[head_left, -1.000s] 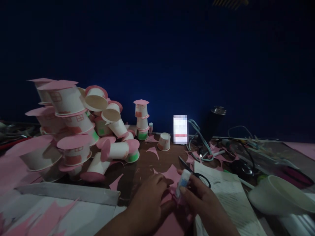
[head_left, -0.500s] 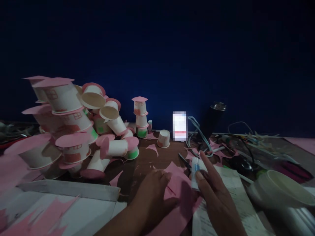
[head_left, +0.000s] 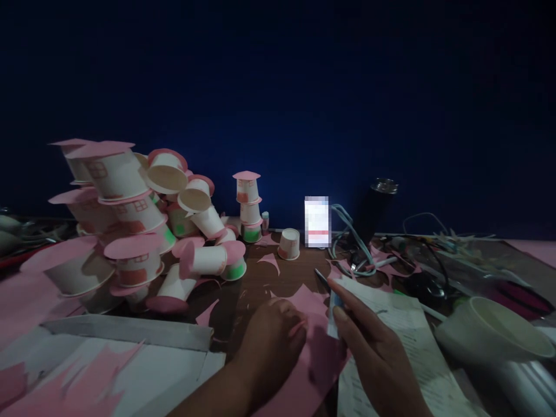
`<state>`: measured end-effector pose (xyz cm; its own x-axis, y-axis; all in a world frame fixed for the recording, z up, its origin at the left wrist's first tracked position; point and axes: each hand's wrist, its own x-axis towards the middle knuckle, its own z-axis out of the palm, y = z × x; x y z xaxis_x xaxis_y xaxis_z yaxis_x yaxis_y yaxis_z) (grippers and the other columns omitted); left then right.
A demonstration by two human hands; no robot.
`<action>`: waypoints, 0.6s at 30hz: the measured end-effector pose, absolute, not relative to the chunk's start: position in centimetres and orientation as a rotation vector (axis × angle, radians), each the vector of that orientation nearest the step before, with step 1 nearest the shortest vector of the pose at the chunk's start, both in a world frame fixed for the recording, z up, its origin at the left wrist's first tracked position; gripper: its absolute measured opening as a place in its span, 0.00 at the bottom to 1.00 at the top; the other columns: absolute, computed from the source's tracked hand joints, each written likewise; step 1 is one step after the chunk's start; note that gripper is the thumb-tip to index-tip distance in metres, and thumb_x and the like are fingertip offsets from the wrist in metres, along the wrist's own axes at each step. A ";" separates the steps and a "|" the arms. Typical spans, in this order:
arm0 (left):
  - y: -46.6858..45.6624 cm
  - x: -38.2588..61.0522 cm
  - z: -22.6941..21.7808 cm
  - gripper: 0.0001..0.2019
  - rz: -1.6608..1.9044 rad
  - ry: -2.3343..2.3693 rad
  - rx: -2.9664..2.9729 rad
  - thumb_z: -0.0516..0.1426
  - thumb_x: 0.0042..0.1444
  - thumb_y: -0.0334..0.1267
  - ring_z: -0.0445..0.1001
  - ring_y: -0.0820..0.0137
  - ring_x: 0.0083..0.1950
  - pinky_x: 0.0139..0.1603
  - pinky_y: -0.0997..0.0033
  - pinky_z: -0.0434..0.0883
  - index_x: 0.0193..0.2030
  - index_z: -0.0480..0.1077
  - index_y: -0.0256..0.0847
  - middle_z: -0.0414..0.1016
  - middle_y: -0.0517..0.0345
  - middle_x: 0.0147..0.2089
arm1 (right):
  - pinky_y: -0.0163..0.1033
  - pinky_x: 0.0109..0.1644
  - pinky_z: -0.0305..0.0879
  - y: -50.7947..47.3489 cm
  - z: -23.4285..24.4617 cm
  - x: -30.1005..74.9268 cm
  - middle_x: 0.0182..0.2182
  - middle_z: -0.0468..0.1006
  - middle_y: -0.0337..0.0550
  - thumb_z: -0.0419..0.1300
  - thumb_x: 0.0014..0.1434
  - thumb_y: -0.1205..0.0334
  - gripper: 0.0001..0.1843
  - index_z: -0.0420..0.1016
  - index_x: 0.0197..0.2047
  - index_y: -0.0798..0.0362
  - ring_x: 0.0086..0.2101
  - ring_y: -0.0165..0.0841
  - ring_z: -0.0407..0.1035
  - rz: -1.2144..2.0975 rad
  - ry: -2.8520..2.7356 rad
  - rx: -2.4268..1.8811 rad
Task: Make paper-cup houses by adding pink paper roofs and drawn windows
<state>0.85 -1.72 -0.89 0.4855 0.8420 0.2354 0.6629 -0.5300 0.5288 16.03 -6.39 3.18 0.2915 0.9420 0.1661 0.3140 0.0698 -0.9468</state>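
My left hand (head_left: 275,341) is closed, fingers curled in a pinch, with a bit of pink paper (head_left: 298,328) showing between them. It rests over a larger pink paper sheet (head_left: 315,359) on the table. To its right, my right hand (head_left: 369,347) is closed around a white glue stick with a blue label (head_left: 333,313), mostly covered by the fingers. The dark tip of scissors (head_left: 321,278) shows just beyond that hand. A printed sheet (head_left: 391,324) lies beneath my right hand.
Stacked and toppled paper cups with pink paper tops (head_left: 134,263) crowd the left. A three-cup tower (head_left: 249,202) and single cup (head_left: 289,244) stand behind. A lit phone (head_left: 318,223), cable (head_left: 341,217), dark bottle (head_left: 373,208), larger cup (head_left: 490,330) and white box (head_left: 130,333) surround the hands.
My right hand has moved left and tilted the glue stick, closer to my left hand. My left fingers have curled inward, with a pink bit now showing between them.
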 end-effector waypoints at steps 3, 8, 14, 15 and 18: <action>-1.6 0.2 -0.8 0.13 0.658 1.300 2.242 0.48 0.58 0.34 0.65 0.71 0.32 0.35 0.72 0.58 0.24 0.67 0.41 0.69 0.59 0.28 | 0.44 0.59 0.59 -6.6 3.3 16.0 0.52 0.74 0.37 0.57 0.56 0.51 0.20 0.73 0.52 0.43 0.56 0.41 0.62 0.751 -1.238 -1.467; -1.3 -1.0 -0.8 0.15 0.631 1.301 2.038 0.46 0.58 0.35 0.61 0.74 0.27 0.31 0.74 0.56 0.20 0.59 0.39 0.63 0.63 0.24 | 0.41 0.55 0.62 -6.9 3.2 16.3 0.46 0.78 0.39 0.56 0.57 0.51 0.18 0.76 0.49 0.43 0.49 0.40 0.68 0.787 -1.340 -1.411; -1.2 -1.5 -1.0 0.16 0.548 1.231 1.913 0.47 0.58 0.40 0.59 0.76 0.23 0.26 0.74 0.54 0.20 0.60 0.39 0.59 0.66 0.20 | 0.37 0.43 0.68 -6.8 2.8 16.9 0.42 0.78 0.42 0.56 0.57 0.50 0.17 0.75 0.48 0.41 0.41 0.38 0.71 0.928 -1.472 -1.354; -1.2 -1.6 -0.9 0.17 0.530 1.223 1.903 0.46 0.59 0.42 0.59 0.75 0.23 0.25 0.74 0.53 0.21 0.61 0.39 0.60 0.65 0.20 | 0.38 0.45 0.68 -6.8 2.8 16.9 0.45 0.76 0.42 0.57 0.55 0.50 0.18 0.74 0.49 0.41 0.43 0.39 0.70 0.979 -1.457 -1.330; -1.2 -2.0 -0.4 0.20 0.508 1.190 1.975 0.44 0.61 0.46 0.61 0.75 0.24 0.25 0.73 0.54 0.22 0.62 0.39 0.62 0.64 0.20 | 0.39 0.46 0.68 -6.9 2.7 16.6 0.50 0.73 0.42 0.64 0.47 0.50 0.30 0.68 0.55 0.40 0.43 0.39 0.71 1.212 -1.345 -1.242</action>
